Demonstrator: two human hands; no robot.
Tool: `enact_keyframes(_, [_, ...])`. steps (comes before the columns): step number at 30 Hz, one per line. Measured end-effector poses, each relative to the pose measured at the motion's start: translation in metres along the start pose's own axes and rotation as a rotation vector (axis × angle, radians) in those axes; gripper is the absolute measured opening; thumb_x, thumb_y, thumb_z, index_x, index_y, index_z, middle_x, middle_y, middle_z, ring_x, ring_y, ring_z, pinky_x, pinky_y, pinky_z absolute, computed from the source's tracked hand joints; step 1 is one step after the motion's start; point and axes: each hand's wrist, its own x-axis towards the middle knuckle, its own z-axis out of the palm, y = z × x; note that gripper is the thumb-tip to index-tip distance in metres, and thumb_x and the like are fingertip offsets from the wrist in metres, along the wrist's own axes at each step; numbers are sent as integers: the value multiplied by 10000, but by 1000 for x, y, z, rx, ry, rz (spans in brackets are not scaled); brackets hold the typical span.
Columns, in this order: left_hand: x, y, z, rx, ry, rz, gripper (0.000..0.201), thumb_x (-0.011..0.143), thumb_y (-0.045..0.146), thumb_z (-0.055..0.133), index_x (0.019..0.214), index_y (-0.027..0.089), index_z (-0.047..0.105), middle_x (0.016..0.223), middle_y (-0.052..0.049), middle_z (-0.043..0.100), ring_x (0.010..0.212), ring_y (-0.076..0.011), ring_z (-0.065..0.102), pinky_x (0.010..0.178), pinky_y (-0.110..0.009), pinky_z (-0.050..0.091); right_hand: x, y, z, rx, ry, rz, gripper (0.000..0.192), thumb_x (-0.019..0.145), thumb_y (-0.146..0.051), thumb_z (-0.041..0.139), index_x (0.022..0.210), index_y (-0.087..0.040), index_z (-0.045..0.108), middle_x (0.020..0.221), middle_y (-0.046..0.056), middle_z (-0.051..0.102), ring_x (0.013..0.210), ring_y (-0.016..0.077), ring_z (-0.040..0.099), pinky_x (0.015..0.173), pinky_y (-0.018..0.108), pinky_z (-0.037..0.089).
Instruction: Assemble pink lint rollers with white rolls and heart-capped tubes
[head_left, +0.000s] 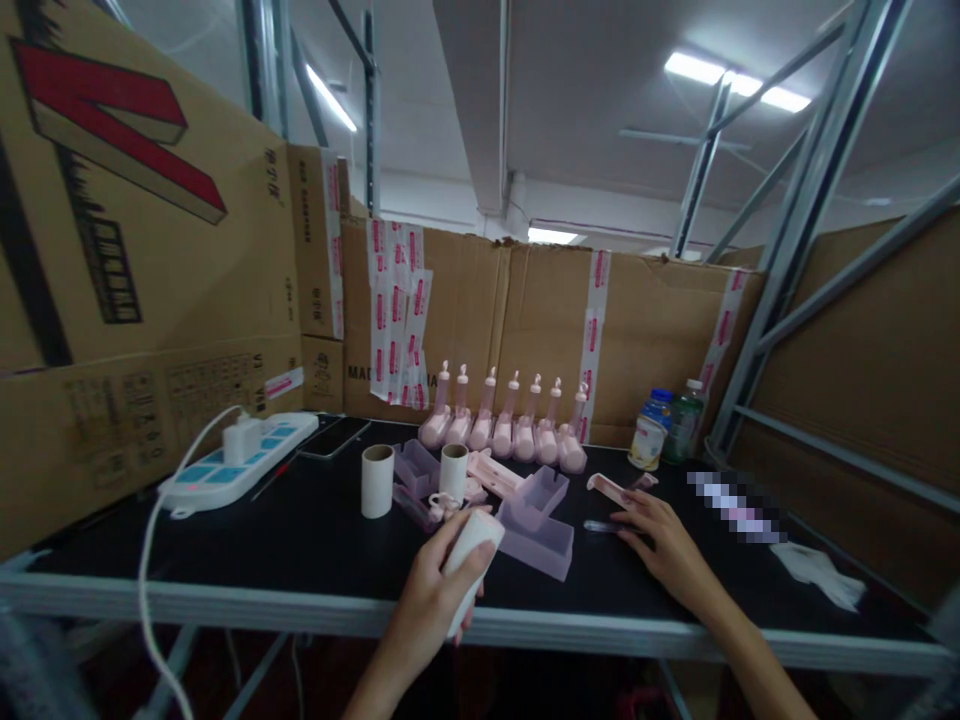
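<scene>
My left hand (450, 585) is wrapped round a white oblong piece (474, 562) with a pinkish upper end, held tilted over the table's front edge. My right hand (656, 535) is stretched over the tabletop with its fingers apart. Its fingertips are at a pale pink strip-shaped part (611, 490) and close to a small clear purple piece (600, 526); whether they touch is unclear. Between the hands lie translucent purple trays (551, 545) and a long pink part (495, 472). Two white tubes with brown inner walls, a left one (377, 485) and a right one (453, 470), stand upright.
Several pink pieces (502, 435) with upright clear stems line the back cardboard wall (465, 300). At left are a power strip (240, 470) with a cable and a phone (335, 437). Bottles (684, 420) stand back right; a crumpled white tissue (817, 573) lies at right.
</scene>
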Motion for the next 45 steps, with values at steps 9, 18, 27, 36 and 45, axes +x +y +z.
enact_keyframes(9, [-17, 22, -6, 163, -222, 114, 471, 769, 465, 766, 1131, 164, 779, 645, -6, 660, 469, -120, 505, 397, -192, 378, -16, -92, -37, 230, 211, -129, 341, 990, -298, 600, 1316, -263, 692, 1299, 109, 721, 1219, 289, 680, 1058, 464, 558])
enact_keyframes(18, [-42, 48, -10, 558, -406, 184, 383, 778, 406, 781, 1132, 263, 811, 938, -34, 790, 848, -260, 670, 751, -288, 505, -22, -204, -60, 516, -74, -346, 388, 952, -234, 657, 1330, -306, 707, 1229, 78, 767, 1084, 231, 760, 936, 273, 609])
enact_keyframes(27, [-43, 61, -7, 656, -539, 125, 420, 787, 391, 758, 1171, 220, 782, 1023, -20, 787, 932, -226, 658, 823, -262, 468, -30, -202, -60, 694, -134, -275, 409, 929, -255, 686, 1336, -293, 709, 1221, 87, 759, 1006, 216, 768, 876, 245, 624])
enact_keyframes(36, [-44, 63, -4, 737, -525, 75, 419, 772, 470, 744, 1071, 180, 798, 868, -28, 728, 798, -206, 608, 668, -246, 422, -29, -208, -71, 795, -220, -202, 442, 876, -149, 686, 1292, -292, 724, 1155, 66, 746, 980, 189, 741, 864, 246, 592])
enact_keyframes(45, [-47, 56, -4, 751, -587, 31, 368, 747, 426, 744, 959, 128, 790, 766, -12, 663, 689, -162, 559, 547, -219, 372, -35, -221, -71, 776, -295, -133, 566, 699, -61, 647, 1240, -210, 728, 1011, 60, 765, 842, 191, 730, 778, 272, 587])
